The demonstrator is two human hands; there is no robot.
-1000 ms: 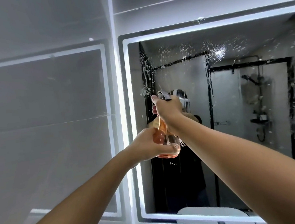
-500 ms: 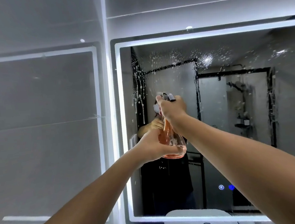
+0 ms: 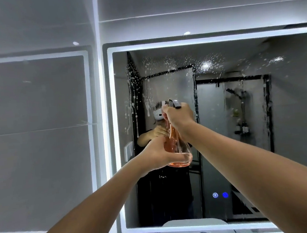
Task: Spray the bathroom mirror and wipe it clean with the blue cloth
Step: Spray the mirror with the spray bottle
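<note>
Both hands hold the spray bottle (image 3: pixel 177 147) up in front of the mirror (image 3: pixel 287 124). The left hand (image 3: pixel 159 155) is cupped tight around the round bottom of the bottle, with its fingers curled under the base. The right hand (image 3: pixel 179 114) is wrapped tight around the thin neck at the top, just under the gray spray head (image 3: pixel 174 103). Both arms reach up and forward, and they come together at the bottle. The bottle stands almost straight up. It is clear, with pink liquid inside. You cannot tell if a finger is pressing the trigger, because the right hand hides it.

Behind the bottle is the mirror with a bright white light strip (image 3: pixel 116 137) around its edge. White drops and drips (image 3: pixel 136 92) cover the top left part of the glass, and more small spots are spread along the top. 2 small blue lit buttons (image 3: pixel 220 195) glow low on the glass. The arms and bottle cover the middle of the mirror. The right arm cuts off the lower right corner.

To the left is a gray tiled wall (image 3: pixel 39 125).

The blue cloth is not in view.
</note>
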